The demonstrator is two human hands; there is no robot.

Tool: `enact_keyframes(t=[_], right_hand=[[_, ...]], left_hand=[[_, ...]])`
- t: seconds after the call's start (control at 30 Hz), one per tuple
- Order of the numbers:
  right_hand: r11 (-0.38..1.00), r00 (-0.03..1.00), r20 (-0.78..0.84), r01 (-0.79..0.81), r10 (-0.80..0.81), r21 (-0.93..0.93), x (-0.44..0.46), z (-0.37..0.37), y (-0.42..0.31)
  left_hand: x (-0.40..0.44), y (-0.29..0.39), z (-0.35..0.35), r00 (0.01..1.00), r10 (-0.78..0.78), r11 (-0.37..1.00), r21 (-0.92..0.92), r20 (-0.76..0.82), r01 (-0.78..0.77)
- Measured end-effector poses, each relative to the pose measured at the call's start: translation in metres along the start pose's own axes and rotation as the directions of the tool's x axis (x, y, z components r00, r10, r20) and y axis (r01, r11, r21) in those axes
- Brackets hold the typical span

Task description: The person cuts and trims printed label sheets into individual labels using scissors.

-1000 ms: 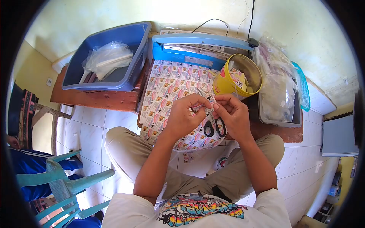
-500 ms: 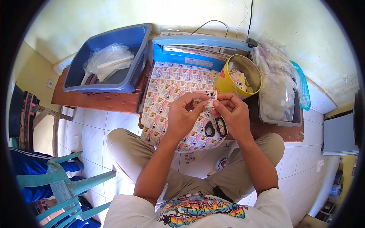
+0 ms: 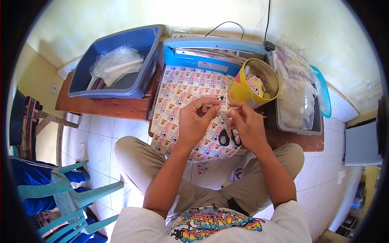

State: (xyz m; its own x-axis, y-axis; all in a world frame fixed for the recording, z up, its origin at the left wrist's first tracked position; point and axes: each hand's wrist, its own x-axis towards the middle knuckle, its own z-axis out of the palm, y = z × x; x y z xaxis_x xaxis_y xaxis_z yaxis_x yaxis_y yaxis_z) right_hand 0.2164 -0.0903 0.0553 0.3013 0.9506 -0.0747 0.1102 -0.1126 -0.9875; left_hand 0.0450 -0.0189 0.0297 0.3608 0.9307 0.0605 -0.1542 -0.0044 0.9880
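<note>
My left hand pinches a small printed label between thumb and fingertips, above the large sheet. Just to the label's right is my right hand, fingers curved and a little apart, with nothing visible in them. Beneath my hands, scissors with black handles lie on the sheet, their blades partly hidden by my right hand. The large sheet carries rows of the same printed labels and curves down over the bench's front edge toward my legs.
A blue sealer-like machine with a long arm stands behind the sheet. The yellow tin holds cut labels. Left is a blue tub with plastic bags; right, a grey tray heaped with clear bags. A green chair stands lower left.
My right hand's fingers have come off the label's right edge and moved slightly right. The label stays in my left hand, which has barely moved.
</note>
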Motion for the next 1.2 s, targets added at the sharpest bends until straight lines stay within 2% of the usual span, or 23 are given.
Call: enact_keyframes(t=[0.03, 0.07, 0.1, 0.17, 0.2, 0.27, 0.3, 0.37, 0.4, 0.47, 0.6, 0.67, 0.8, 0.87, 0.9, 0.97, 1.0, 1.07, 1.2], right_hand=[[0.956, 0.996, 0.083, 0.064, -0.042, -0.287, -0.001, -0.004, 0.005], [0.827, 0.983, 0.174, 0.145, -0.058, -0.544, -0.003, -0.007, 0.011], [0.827, 0.983, 0.175, 0.145, -0.057, -0.544, -0.006, -0.008, 0.024], [0.44, 0.931, 0.295, 0.363, -0.216, -0.821, -0.013, -0.008, 0.049], [0.44, 0.932, 0.293, 0.359, -0.214, -0.823, -0.016, -0.007, 0.051], [0.481, 0.958, 0.272, 0.199, 0.087, -0.854, -0.02, 0.005, 0.04], [0.481, 0.959, 0.271, 0.198, 0.086, -0.854, -0.019, 0.009, 0.042], [0.363, 0.959, 0.255, 0.196, 0.124, -0.911, -0.018, 0.015, 0.049], [0.363, 0.959, 0.254, 0.195, 0.124, -0.911, -0.017, 0.016, 0.051], [0.371, 0.971, 0.238, 0.216, 0.014, -0.903, -0.015, 0.018, 0.054], [0.412, 0.969, 0.24, 0.239, -0.05, -0.879, -0.01, 0.011, 0.068], [0.569, 0.969, 0.221, 0.242, -0.108, -0.786, -0.01, 0.004, 0.065], [0.613, 0.961, 0.268, 0.247, -0.059, -0.75, -0.011, -0.008, 0.029], [0.844, 0.956, 0.272, 0.055, 0.11, -0.534, -0.016, -0.007, 0.002], [0.842, 0.955, 0.276, 0.057, 0.111, -0.536, -0.018, -0.006, -0.004], [0.983, 0.95, 0.3, -0.032, 0.086, -0.181, -0.026, -0.003, -0.009], [0.983, 0.949, 0.303, -0.03, 0.086, -0.184, -0.029, -0.002, -0.009], [0.999, 0.938, 0.345, 0.01, -0.026, 0.047, -0.034, 0.0, -0.008], [0.996, 0.921, 0.383, 0.048, -0.072, 0.071, -0.035, -0.001, -0.001]], left_hand=[[0.001, -0.003, -0.001, 1.0, 0.016, 1.0, -0.006, -0.019, -0.016], [0.001, -0.004, -0.001, 0.999, 0.031, 0.999, -0.012, -0.038, -0.032], [0.002, -0.004, -0.001, 0.999, 0.031, 0.999, -0.012, -0.039, -0.031], [0.002, -0.002, -0.001, 0.999, 0.02, 1.0, -0.021, -0.045, -0.021], [0.001, -0.001, 0.0, 0.999, 0.018, 1.0, -0.022, -0.042, -0.019], [0.002, 0.0, 0.002, 0.997, 0.05, 0.998, -0.047, -0.051, -0.052], [0.002, 0.0, 0.002, 0.997, 0.05, 0.997, -0.047, -0.05, -0.053], [0.003, -0.001, 0.003, 0.998, 0.033, 0.997, -0.071, -0.048, -0.036], [0.003, -0.001, 0.003, 0.998, 0.033, 0.997, -0.071, -0.046, -0.036], [0.003, -0.002, 0.004, 0.997, 0.045, 0.996, -0.068, -0.061, -0.05], [0.001, 0.001, 0.0, 0.998, 0.032, 0.998, -0.051, -0.054, -0.035], [0.001, 0.0, -0.002, 0.995, 0.064, 0.997, -0.037, -0.073, -0.067], [0.002, 0.001, -0.005, 0.988, 0.096, 0.993, -0.057, -0.117, -0.103], [0.003, 0.001, -0.006, 0.979, 0.116, 0.98, -0.144, -0.166, -0.14], [0.003, 0.002, -0.006, 0.979, 0.115, 0.979, -0.146, -0.171, -0.141], [0.004, 0.004, -0.007, 0.971, 0.139, 0.976, -0.14, -0.196, -0.168], [0.004, 0.003, -0.006, 0.97, 0.139, 0.975, -0.142, -0.201, -0.169], [0.006, 0.003, -0.003, 0.965, 0.123, 0.949, -0.256, -0.231, -0.183], [0.004, 0.009, -0.003, 0.975, 0.077, 0.964, -0.236, -0.206, -0.126]])
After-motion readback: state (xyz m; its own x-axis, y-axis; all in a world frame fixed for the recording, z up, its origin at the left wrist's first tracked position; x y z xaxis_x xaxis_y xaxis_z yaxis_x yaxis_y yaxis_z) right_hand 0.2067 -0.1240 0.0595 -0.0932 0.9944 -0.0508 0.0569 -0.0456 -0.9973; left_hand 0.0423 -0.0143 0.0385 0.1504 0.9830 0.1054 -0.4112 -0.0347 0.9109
